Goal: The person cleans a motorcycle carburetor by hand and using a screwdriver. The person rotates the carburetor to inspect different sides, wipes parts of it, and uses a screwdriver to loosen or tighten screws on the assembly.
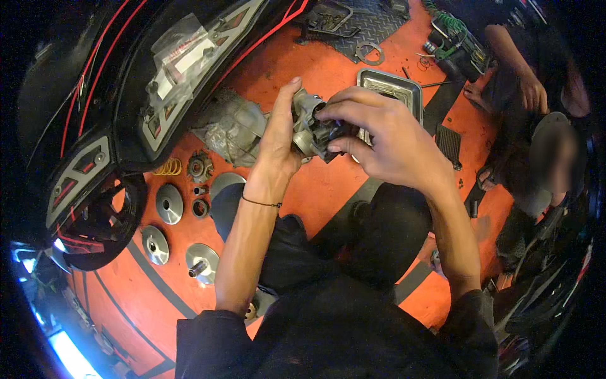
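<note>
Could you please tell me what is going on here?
A person holds a metal part in the left hand while the right hand grips its dark side. Several metal discs lie on the orange floor to the left, and a metal tray sits beyond the right hand. Another person's hand is at the right.

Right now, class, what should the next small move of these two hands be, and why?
Probably lift the right hand slightly for a clearer look: the left hand supports the grey metal part from the left, whereas the right hand's fingers curl over its dark section and hide much of it.
</note>
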The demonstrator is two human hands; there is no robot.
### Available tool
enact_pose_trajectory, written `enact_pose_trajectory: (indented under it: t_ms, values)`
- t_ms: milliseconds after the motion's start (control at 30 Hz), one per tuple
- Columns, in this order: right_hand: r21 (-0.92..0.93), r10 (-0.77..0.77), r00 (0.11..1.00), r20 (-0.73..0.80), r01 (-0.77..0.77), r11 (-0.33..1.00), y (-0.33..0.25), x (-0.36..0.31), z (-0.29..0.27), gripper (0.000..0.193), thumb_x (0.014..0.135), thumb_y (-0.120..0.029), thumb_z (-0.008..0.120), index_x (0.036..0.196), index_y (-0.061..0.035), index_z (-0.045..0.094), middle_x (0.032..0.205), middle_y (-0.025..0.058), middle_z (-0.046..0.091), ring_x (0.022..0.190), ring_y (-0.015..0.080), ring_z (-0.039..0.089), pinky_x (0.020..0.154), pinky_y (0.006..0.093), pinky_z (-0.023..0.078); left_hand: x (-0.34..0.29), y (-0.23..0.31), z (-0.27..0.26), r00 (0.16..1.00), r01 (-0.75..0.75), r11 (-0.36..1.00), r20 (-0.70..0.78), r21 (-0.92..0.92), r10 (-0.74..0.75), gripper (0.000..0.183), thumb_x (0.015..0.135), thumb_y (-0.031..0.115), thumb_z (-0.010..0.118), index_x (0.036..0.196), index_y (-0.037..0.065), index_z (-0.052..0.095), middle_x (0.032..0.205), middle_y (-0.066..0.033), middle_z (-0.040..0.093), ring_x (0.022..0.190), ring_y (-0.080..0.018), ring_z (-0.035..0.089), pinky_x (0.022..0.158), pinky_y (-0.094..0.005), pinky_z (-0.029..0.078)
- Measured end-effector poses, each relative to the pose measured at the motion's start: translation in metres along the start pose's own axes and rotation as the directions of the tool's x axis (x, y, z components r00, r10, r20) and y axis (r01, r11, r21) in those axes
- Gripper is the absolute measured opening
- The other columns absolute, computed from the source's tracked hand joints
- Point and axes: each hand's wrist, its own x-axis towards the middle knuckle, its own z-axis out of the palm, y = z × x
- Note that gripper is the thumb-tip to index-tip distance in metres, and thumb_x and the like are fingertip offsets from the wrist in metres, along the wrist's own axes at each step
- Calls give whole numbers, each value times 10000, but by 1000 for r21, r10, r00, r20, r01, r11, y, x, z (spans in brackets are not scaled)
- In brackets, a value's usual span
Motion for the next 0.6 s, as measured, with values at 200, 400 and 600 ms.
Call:
enact_pose_trajectory:
  t_ms: [200, 400, 600]
  values:
    - [11, 80, 997, -24, -80, 997, -4, -8, -10, 321, 693, -38, 747, 996, 5, 653, 888, 126, 655, 801, 268, 653, 701, 336, 502, 3, -14, 0, 988, 127, 990, 84, 55, -132, 365, 861, 466, 583, 842, 102, 601, 745, -30, 629, 621, -153, 624, 551, -303, 529]
    - [98, 292, 951, -98, -283, 954, -11, -33, -6, 341, 716, -95, 758, 1038, -20, 676, 926, 124, 655, 828, 235, 647, 739, 321, 505, -4, -19, 6, 964, 192, 974, 162, 117, -209, 367, 871, 454, 562, 927, 99, 636, 830, -40, 665, 699, -146, 642, 619, -292, 537]
    - [246, 494, 869, -34, -472, 847, -20, -50, -19, 352, 772, -91, 753, 1087, 30, 654, 979, 83, 622, 867, 132, 614, 740, 257, 499, -5, -27, 5, 937, 227, 920, 186, 321, -296, 351, 871, 446, 509, 896, 127, 655, 764, -8, 664, 647, -123, 630, 525, -301, 492]
